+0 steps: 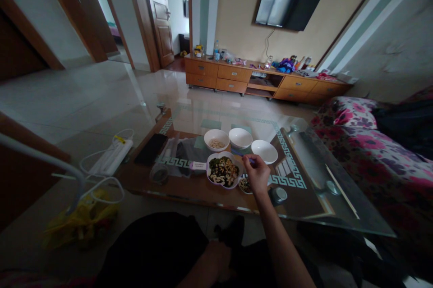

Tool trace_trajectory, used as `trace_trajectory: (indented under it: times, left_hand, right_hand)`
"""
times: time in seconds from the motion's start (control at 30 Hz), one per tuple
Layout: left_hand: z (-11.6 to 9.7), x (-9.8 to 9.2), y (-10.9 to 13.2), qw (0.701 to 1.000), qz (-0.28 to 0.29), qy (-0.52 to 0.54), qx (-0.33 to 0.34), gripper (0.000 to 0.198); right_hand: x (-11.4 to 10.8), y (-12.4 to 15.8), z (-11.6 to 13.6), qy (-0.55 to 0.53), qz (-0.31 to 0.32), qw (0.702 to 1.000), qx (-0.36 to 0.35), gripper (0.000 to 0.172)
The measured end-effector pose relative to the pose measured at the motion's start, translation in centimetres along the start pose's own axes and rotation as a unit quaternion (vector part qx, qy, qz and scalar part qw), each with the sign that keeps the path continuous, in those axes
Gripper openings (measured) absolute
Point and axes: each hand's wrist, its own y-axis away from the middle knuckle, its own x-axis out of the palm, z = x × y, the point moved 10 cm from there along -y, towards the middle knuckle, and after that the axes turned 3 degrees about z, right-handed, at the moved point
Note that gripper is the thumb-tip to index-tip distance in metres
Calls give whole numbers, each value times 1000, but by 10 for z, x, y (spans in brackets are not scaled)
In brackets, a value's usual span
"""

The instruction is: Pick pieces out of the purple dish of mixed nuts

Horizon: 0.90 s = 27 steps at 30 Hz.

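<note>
Dark trousers (152,245) fill the bottom of my view, and my left hand (216,261) sits low by my lap, so dim that I cannot tell whether its fingers are apart or closed on anything. My right arm reaches out over a glass table (338,207), and my right hand (257,173) hovers above the food with its fingers pinched together on a thin bluish handle (251,160). Too little of the handle shows to tell what tool it is.

Just below that hand sits a lilac-rimmed bowl (223,170), heaped with dark greens and pale nuts. A small dish (245,185) lies against its right side, partly under my hand. Beyond them stand three white bowls: the left one (216,139) holds pale nuts, while the middle (240,138) and right (264,151) ones sit just beside it.

A phone (150,149) and a grey cloth (192,150) lie left of the food, and a metal cap (278,195) stands near the table's front edge. A long chopstick (341,191) lies at the right end of the glass. On the floor to my left are a white power strip (111,157) with looped cords and a yellow bag (83,220). A floral sofa (365,153) runs along my right, and ahead a wooden cabinet (260,78) stands under a wall TV (289,2).
</note>
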Motion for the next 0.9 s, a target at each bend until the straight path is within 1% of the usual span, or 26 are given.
trace_trajectory:
  times: [0.1,0.23,0.33,0.4,0.5,0.63,0.7,0.73,0.77,0.8,0.83,0.9]
  left_hand:
    - [0,-4,7,1000,15,-15,-13,54]
    - [0,-9,12,999,25,-26,-28,57]
    - [2,-8,10,998,32,-28,-35,57]
    - [3,-6,9,998,34,-33,-28,56]
    - [4,-5,7,999,34,-38,-15,52]
    - [4,-6,10,998,40,-35,-24,56]
    - [1,-8,13,998,42,-33,-24,57]
    - [0,-10,14,998,41,-31,-23,56]
    - [-2,-11,15,999,38,-29,-21,54]
    - [-3,-12,16,999,34,-27,-19,52]
    - [-3,-12,16,999,32,-27,-19,51]
    - [-1,-11,14,999,28,-30,-24,52]
  right_hand:
    - [-1,4,-6,-70,7,997,19,31]
    - [-1,0,-12,-122,-7,992,38,28]
    - [3,-4,-20,-156,2,985,67,32]
    - [7,-4,-25,-166,12,983,83,32]
    - [10,-5,-28,-187,14,980,72,27]
    - [8,-5,-21,-205,9,978,44,25]
    - [4,-7,-8,-174,35,984,29,26]
    - [2,-8,2,-141,60,988,11,27]
    - [2,-9,15,-87,101,991,-15,28]
    - [4,-9,29,-26,150,987,-53,30]
    - [5,-7,43,32,188,977,-97,30]
    - [7,0,65,129,233,949,-170,26]
